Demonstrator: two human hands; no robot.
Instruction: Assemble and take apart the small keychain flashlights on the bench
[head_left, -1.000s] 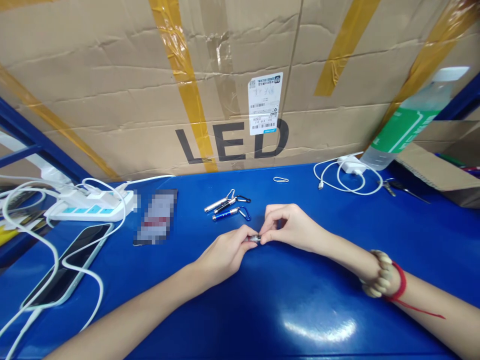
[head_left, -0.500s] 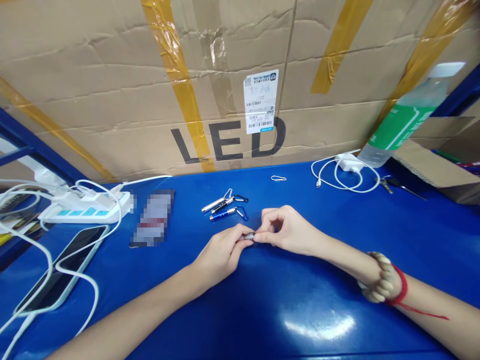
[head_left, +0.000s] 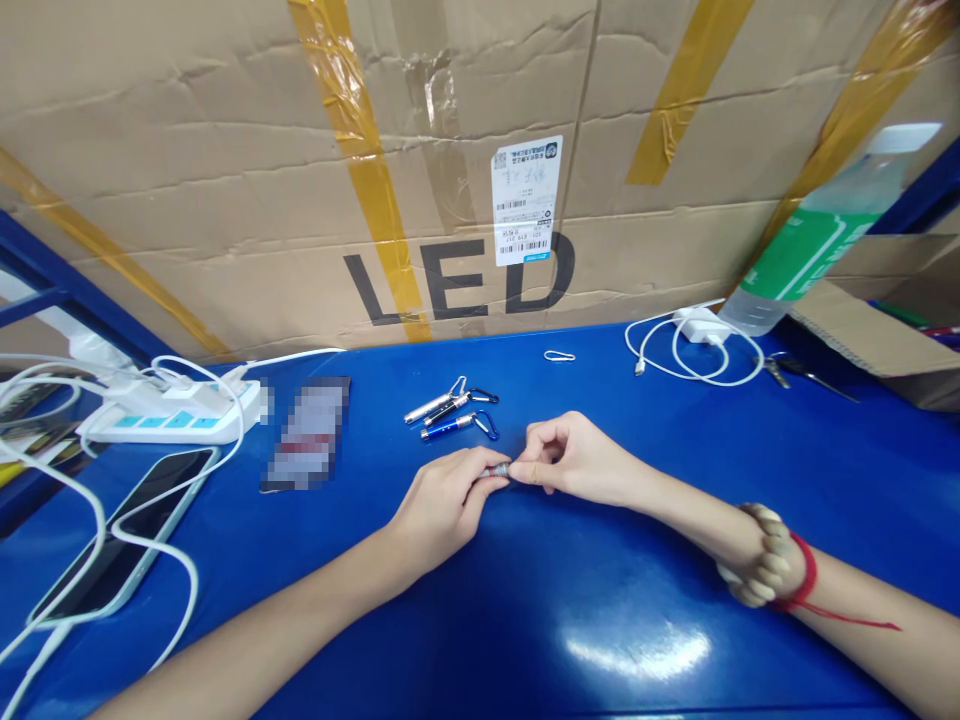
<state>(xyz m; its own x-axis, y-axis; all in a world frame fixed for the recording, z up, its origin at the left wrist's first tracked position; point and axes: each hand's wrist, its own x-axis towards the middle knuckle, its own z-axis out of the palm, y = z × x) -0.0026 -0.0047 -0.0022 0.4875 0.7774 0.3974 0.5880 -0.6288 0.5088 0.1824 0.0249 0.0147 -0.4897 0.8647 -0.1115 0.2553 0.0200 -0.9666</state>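
Observation:
My left hand is closed around a small metal flashlight, whose grey end with a reddish band shows between thumb and fingers. Thumb and forefinger of my right hand pinch the tip of that flashlight; the tip itself is mostly hidden. Just beyond my hands lie three keychain flashlights with clips: a silver one, a black one and a blue one. Farther back, a loose silver carabiner clip rests on the blue table.
A large cardboard box stands along the back. At left are a power strip, a phone under white cables and a pixelated flat object. At right are a charger with cable, keys and a bottle.
Both hands hold nearly the same pose, still together on the small flashlight. My right fingers have shifted very slightly at its tip. The whole view has moved a little.

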